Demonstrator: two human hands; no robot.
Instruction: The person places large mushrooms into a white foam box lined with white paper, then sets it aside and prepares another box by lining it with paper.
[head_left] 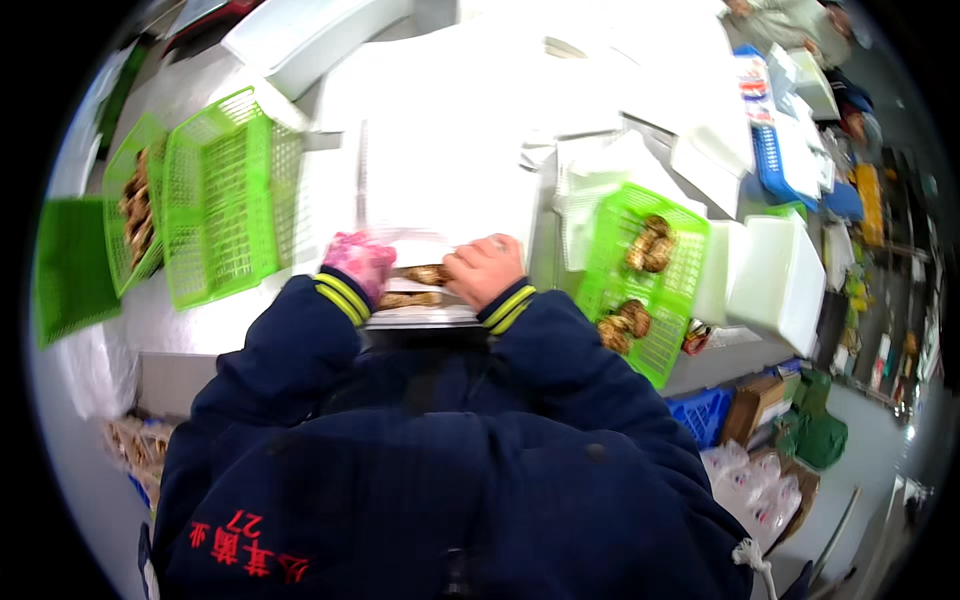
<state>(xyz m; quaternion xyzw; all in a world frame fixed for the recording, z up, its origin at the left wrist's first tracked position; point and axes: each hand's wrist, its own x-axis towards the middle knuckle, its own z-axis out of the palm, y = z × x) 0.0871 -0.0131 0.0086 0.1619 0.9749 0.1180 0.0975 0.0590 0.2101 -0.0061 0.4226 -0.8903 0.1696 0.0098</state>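
A shallow white tray [430, 318] lies in front of my body. In it are two elongated brown mushrooms, an upper mushroom [425, 274] and a lower mushroom [406, 300]. My left hand [360, 263], in a pink patterned glove, is closed at the tray's left side; what its fingers hold is hidden. Bare and curled, my right hand [487, 268] closes over the right end of the upper mushroom. Both dark blue sleeves end in yellow-striped cuffs.
On the right, a green basket [662, 337] holds several brown mushrooms [650, 244]. An unfilled green basket [219, 200] and one with mushrooms [137, 210] stand left. White containers [770, 280] sit beyond the right basket. Another person [800, 30] is at the far right.
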